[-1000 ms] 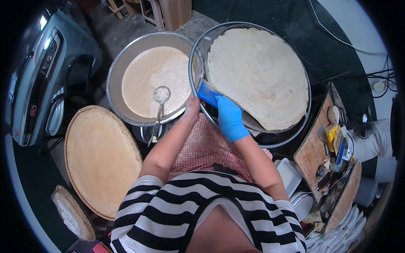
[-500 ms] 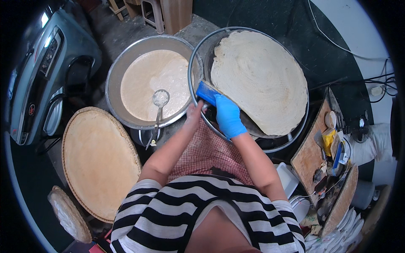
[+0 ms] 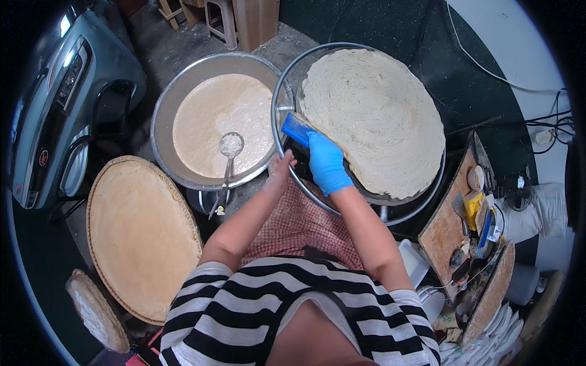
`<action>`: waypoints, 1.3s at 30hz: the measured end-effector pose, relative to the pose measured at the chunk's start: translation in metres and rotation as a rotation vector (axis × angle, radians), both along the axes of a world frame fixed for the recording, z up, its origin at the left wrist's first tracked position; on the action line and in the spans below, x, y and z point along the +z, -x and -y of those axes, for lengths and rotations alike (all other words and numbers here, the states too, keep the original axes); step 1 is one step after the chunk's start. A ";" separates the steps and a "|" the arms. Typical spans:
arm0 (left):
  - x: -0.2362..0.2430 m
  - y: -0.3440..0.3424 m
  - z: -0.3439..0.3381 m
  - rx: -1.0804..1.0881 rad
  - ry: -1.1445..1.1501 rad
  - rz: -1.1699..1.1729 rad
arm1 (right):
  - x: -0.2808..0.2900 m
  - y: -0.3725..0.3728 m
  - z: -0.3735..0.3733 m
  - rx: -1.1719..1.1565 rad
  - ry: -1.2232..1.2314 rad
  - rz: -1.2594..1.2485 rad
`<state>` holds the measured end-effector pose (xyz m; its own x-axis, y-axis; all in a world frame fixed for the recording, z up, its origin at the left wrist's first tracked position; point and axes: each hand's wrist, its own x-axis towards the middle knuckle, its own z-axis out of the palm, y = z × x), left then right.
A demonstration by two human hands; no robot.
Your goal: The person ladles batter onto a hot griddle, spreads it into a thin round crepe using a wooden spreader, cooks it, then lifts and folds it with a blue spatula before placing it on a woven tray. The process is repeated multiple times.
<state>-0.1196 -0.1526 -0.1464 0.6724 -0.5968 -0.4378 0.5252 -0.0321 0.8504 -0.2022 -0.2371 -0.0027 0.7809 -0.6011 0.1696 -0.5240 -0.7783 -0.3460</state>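
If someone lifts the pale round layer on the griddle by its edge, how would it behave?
The pale layer would probably sag, as it looks thin and wide. It may tear, since its border is ragged. Its ridged, pasty surface suggests stickiness.

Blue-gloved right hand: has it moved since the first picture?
Yes: the gloved right hand has shifted slightly away from the person's body, judged against the metal basin.

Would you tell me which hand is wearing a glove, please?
The right hand, which grips the blue tool: it wears a blue glove, while the left hand is bare.
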 end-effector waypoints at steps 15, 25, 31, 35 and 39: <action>-0.010 -0.008 0.007 0.031 0.120 0.063 | -0.015 -0.018 0.026 -0.053 0.162 0.000; 0.006 0.120 -0.041 -0.414 -0.126 -0.305 | -0.019 -0.028 0.045 -0.143 0.109 -0.094; 0.011 -0.007 0.007 0.048 -0.044 -0.031 | -0.023 -0.036 0.060 -0.195 0.171 -0.138; 0.010 0.036 -0.021 -0.278 -0.201 -0.029 | -0.031 -0.037 0.070 -0.219 0.225 -0.144; 0.000 0.118 -0.041 -0.470 -0.145 -0.130 | -0.039 -0.036 0.082 -0.279 0.276 -0.041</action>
